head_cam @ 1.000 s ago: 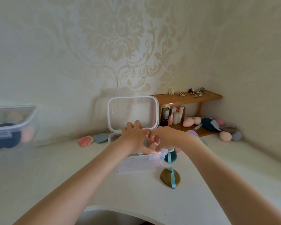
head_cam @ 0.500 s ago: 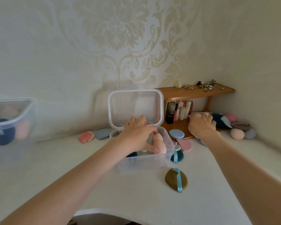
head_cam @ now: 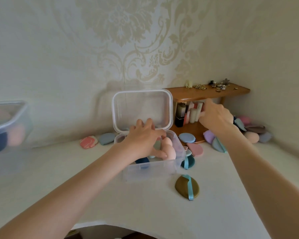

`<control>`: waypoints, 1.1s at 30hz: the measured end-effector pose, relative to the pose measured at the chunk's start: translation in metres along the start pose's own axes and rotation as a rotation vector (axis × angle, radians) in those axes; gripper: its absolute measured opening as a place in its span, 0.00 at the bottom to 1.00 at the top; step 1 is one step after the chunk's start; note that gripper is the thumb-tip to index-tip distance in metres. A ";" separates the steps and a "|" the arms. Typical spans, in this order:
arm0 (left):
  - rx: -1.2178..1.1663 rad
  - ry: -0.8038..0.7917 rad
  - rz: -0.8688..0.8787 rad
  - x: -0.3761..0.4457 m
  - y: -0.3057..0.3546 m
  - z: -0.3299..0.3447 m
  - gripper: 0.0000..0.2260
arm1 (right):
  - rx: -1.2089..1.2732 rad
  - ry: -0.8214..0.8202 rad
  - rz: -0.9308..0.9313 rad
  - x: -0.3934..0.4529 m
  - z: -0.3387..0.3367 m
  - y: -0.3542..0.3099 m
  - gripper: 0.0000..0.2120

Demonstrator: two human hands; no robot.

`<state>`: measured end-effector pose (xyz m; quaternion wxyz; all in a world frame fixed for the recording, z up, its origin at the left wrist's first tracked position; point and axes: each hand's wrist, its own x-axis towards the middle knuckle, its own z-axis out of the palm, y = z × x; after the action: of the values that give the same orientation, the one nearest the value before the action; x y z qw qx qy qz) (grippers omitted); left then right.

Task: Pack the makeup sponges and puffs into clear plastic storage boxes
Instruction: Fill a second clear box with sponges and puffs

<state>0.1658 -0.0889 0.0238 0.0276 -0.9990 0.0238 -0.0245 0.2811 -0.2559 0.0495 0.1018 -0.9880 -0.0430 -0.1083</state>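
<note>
In the head view, two clear plastic boxes are seen on the white table (head_cam: 110, 200). One open box (head_cam: 150, 168) stands at the centre with its lid (head_cam: 142, 109) raised upright behind it; a second box (head_cam: 9, 125) is cut off at the left edge and blurred, with a dark blue and a peach shape showing through its wall. One peach sponge (head_cam: 169, 150) is held inside the open box, beside a dark blue piece and pale blue pieces that cannot be counted. On the table, two puffs with blue ribbon lie to the right of the box: an olive puff (head_cam: 186, 187) in front and a teal puff (head_cam: 188, 161) touching the box's right side. A pink-and-white puff (head_cam: 88, 141) and a grey-blue puff (head_cam: 107, 138) lie left of the box, by the wall.

The left hand (head_cam: 145, 140) is reached over the open box, fingers curled round the peach sponge, thumb against its lower side. The right hand (head_cam: 214, 116) is stretched to the lower level of the wooden shelf (head_cam: 207, 92), just beside the upright cosmetic tubes (head_cam: 192, 114); its fingertips are hidden, so whether anything is grasped cannot be told.

Further puffs and sponges around the shelf's foot are partly hidden by the right forearm, and the small items on the shelf top are too small to be made out.
</note>
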 end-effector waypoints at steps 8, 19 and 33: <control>-0.071 0.061 -0.007 -0.008 0.000 0.005 0.36 | 0.786 -0.869 -0.452 -0.060 -0.065 -0.032 0.09; -0.102 0.021 0.100 -0.012 -0.016 0.004 0.32 | 0.691 -1.075 -0.330 -0.055 -0.025 -0.053 0.14; -0.062 -0.013 0.182 -0.016 -0.036 0.014 0.26 | 0.042 -0.570 -0.737 -0.083 -0.004 -0.065 0.11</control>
<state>0.1526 -0.0517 0.0111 -0.0011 -0.9933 0.1150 -0.0144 0.1931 -0.1981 0.0472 0.0605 -0.8948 -0.4197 0.1395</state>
